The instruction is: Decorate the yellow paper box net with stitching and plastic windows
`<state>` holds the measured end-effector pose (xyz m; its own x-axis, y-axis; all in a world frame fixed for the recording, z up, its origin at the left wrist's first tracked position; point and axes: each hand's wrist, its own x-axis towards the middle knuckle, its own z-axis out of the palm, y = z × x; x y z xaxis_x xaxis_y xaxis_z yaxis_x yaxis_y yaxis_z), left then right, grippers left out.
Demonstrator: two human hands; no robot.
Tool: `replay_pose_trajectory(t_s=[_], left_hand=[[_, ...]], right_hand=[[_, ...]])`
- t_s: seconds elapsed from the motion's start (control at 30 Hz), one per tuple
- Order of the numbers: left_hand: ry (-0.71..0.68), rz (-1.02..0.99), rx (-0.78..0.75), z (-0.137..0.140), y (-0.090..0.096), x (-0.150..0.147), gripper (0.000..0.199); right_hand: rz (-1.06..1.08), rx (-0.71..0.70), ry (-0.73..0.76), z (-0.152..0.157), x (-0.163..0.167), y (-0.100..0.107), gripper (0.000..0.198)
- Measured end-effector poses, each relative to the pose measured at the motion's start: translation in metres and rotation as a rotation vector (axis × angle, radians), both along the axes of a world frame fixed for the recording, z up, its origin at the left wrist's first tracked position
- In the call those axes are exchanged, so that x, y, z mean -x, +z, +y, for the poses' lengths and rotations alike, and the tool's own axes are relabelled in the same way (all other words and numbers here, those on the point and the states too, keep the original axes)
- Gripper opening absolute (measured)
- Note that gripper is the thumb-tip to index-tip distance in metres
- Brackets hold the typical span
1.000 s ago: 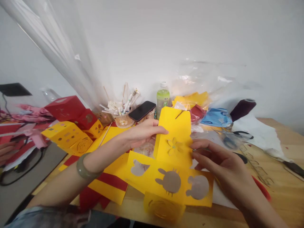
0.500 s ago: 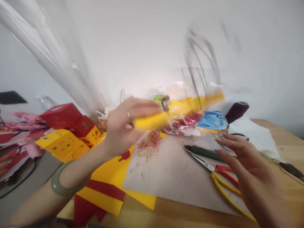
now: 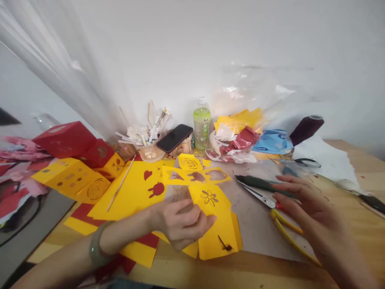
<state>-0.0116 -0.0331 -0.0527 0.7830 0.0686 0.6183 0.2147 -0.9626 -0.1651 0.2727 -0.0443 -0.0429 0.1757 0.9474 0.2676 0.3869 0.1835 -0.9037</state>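
A yellow cut-out card (image 3: 216,206), with flower, swirl and animal shapes cut through it, lies flat on the pale work sheet (image 3: 255,233). My left hand (image 3: 188,224), with a green bangle at the wrist, is over the card's left edge with its fingers curled in; what they hold, if anything, is hidden. On the right, my right hand (image 3: 313,216) has its fingers spread and holds nothing. It hovers by the scissors (image 3: 266,202) with red and yellow handles and a dark green pen-like tool (image 3: 255,182), partly covering both.
Yellow sheets (image 3: 132,192) with a thin stick (image 3: 122,184) on top lie left of the card, beside yellow and red paper boxes (image 3: 70,178). Along the wall stand a phone (image 3: 175,137), a green drink bottle (image 3: 202,124), a plastic bag of scraps (image 3: 240,132) and a purple thread cone (image 3: 306,130).
The yellow card, held up in my left hand before, now lies flat on the work sheet. My left hand has come down and its fingers have curled. My right hand stays nearly in place.
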Motion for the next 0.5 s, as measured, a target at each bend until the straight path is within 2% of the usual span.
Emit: replay_pose_trajectory(t_s=[0.03, 0.07, 0.1, 0.13, 0.2, 0.27, 0.33, 0.4, 0.5], left_hand=[[-0.046, 0.005, -0.258, 0.005, 0.003, 0.000, 0.017], [-0.053, 0.006, -0.418, 0.009, 0.006, 0.000, 0.015], [-0.045, 0.001, -0.533, 0.012, 0.007, 0.001, 0.015], [-0.010, -0.004, -0.585, 0.014, 0.008, 0.001, 0.017], [0.034, 0.006, -0.574, 0.014, 0.008, 0.001, 0.021], [0.063, 0.010, -0.545, 0.013, 0.009, 0.001, 0.023], [0.091, 0.016, -0.540, 0.012, 0.011, 0.001, 0.024], [0.109, 0.027, -0.555, 0.011, 0.014, 0.000, 0.024], [0.122, 0.030, -0.562, 0.011, 0.017, -0.001, 0.023]], right_hand=[[-0.027, -0.011, -0.010, 0.001, 0.000, -0.002, 0.022], [-0.059, -0.023, -0.016, 0.002, 0.000, -0.003, 0.024], [-0.094, -0.032, -0.014, 0.003, 0.001, -0.004, 0.024], [-0.133, -0.048, -0.010, 0.002, 0.001, -0.004, 0.022], [-0.223, -0.129, 0.004, -0.003, 0.004, -0.005, 0.018], [-0.353, -0.280, 0.039, -0.012, 0.010, -0.004, 0.011], [-0.504, -0.463, 0.147, -0.022, 0.016, -0.004, 0.009], [-0.636, -0.588, 0.301, -0.031, 0.023, -0.005, 0.015], [-0.740, -0.658, 0.412, -0.036, 0.029, -0.009, 0.017]])
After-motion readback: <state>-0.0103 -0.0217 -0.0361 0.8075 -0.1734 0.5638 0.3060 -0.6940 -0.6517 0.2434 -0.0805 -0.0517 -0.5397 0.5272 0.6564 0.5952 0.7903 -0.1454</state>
